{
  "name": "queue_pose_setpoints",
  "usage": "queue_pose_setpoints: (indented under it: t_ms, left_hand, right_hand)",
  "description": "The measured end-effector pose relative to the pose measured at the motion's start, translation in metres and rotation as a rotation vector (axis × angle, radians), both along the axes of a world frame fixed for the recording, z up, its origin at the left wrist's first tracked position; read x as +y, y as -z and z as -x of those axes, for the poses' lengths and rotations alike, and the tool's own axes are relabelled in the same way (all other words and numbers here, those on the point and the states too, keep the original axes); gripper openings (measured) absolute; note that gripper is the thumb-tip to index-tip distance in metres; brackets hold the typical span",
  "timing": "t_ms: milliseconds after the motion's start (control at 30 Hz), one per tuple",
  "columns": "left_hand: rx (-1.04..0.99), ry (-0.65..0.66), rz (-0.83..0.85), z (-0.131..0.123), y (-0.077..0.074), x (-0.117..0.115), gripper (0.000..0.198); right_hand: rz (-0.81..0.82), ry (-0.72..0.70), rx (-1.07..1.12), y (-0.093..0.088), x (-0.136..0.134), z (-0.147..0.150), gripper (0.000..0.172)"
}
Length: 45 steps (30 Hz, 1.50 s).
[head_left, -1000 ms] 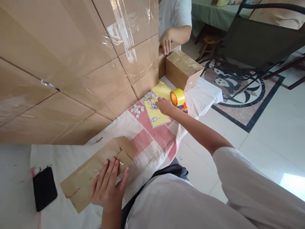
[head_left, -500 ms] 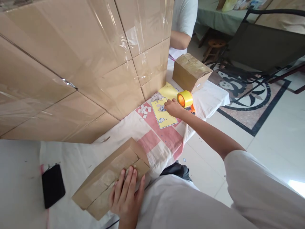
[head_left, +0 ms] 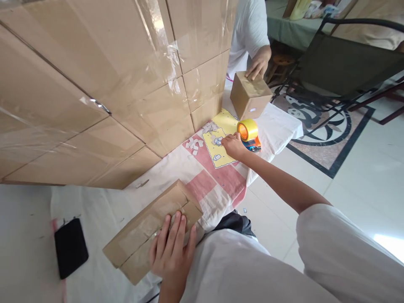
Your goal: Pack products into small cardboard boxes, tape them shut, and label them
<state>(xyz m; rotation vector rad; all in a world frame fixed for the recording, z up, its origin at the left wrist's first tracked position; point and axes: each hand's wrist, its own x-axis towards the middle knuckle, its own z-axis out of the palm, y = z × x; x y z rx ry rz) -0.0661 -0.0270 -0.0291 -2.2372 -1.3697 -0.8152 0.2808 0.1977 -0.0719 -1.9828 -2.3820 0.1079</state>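
Observation:
My left hand (head_left: pixel 173 250) lies on top of a small taped cardboard box (head_left: pixel 135 237), fingers stretched out over its top seam. My right hand (head_left: pixel 233 146) reaches forward to a yellow sheet (head_left: pixel 225 160) with small white labels (head_left: pixel 217 157) on it. Its fingertips are pinched together at the labels near the sheet's middle; what is between them, if anything, is too small to make out. Just beyond that hand sits a roll of yellow tape (head_left: pixel 251 129) on an orange and blue dispenser (head_left: pixel 255 145). White paper scraps (head_left: pixel 194 145) lie left of the sheet.
Stacked taped cartons (head_left: pixel 126 92) form a wall at the left. Across the cloth-covered table (head_left: pixel 176 166), a co-worker's hand (head_left: pixel 260 62) rests on another small box (head_left: pixel 249 99). A black pouch (head_left: pixel 71 248) lies at lower left; a dark chair (head_left: pixel 341 67) stands at right.
The co-worker's hand has come onto the far box, which has turned and shifted slightly left. My left hand stays on the near box, and my right hand remains at the labels.

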Motion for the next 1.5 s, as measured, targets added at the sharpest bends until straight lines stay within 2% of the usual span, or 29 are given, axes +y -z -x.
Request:
queue_pose_setpoints:
  t_ms: [133, 200, 300, 367, 433, 567, 667, 733, 867, 1000, 1067, 1200, 1300, 1367, 1500]
  left_hand:
    - [-0.017, -0.016, 0.053, 0.0, -0.003, 0.001, 0.068]
    - [-0.036, -0.004, 0.066, 0.002, -0.006, 0.004, 0.066]
    - [-0.06, 0.032, 0.069, 0.007, -0.012, 0.017, 0.056]
    - [-0.071, 0.049, 0.078, 0.011, -0.016, 0.027, 0.047]
    - [-0.081, 0.06, 0.086, 0.015, -0.017, 0.036, 0.04]
    - [-0.08, 0.054, 0.082, 0.018, -0.016, 0.043, 0.035]
    - [-0.064, 0.045, 0.108, 0.017, -0.016, 0.04, 0.035]
    - [-0.065, 0.036, 0.12, 0.016, -0.017, 0.037, 0.033]
    - [-0.054, 0.014, 0.145, 0.013, -0.02, 0.035, 0.03]
    - [-0.053, 0.018, 0.159, 0.013, -0.02, 0.037, 0.031]
    - [-0.055, 0.015, 0.164, 0.013, -0.021, 0.038, 0.03]
    - [-0.049, 0.007, 0.227, 0.016, -0.023, 0.04, 0.028]
    - [-0.044, 0.01, 0.254, 0.017, -0.025, 0.042, 0.028]
    - [-0.039, 0.017, 0.257, 0.018, -0.026, 0.043, 0.028]
    - [-0.045, 0.035, 0.264, 0.021, -0.026, 0.044, 0.028]
  right_hand:
    - [-0.03, 0.071, 0.036, -0.007, -0.009, 0.002, 0.035]
    - [-0.105, 0.097, 0.082, -0.014, -0.016, 0.001, 0.035]
    - [-0.412, 0.174, 0.269, -0.021, -0.037, 0.01, 0.033]
    - [-0.617, 0.235, 0.455, -0.02, -0.058, 0.029, 0.03]
    - [-0.667, 0.25, 0.685, -0.014, -0.081, 0.06, 0.026]
    - [-0.364, 0.22, 1.191, 0.004, -0.118, 0.133, 0.02]
    - [-0.218, 0.266, 1.379, 0.017, -0.129, 0.168, 0.021]
    - [-0.167, 0.23, 1.425, 0.022, -0.131, 0.178, 0.022]
    - [-0.127, 0.102, 1.51, 0.024, -0.135, 0.184, 0.021]
    - [-0.148, 0.107, 1.601, 0.021, -0.136, 0.186, 0.021]
    - [-0.056, 0.069, 1.653, 0.019, -0.136, 0.182, 0.024]
    - [0.249, -0.007, 1.724, 0.013, -0.138, 0.163, 0.035]
    - [0.248, 0.023, 1.725, 0.01, -0.145, 0.156, 0.039]
    - [0.232, -0.014, 1.738, 0.013, -0.15, 0.156, 0.04]
    - [0.233, -0.075, 1.652, 0.023, -0.151, 0.149, 0.056]
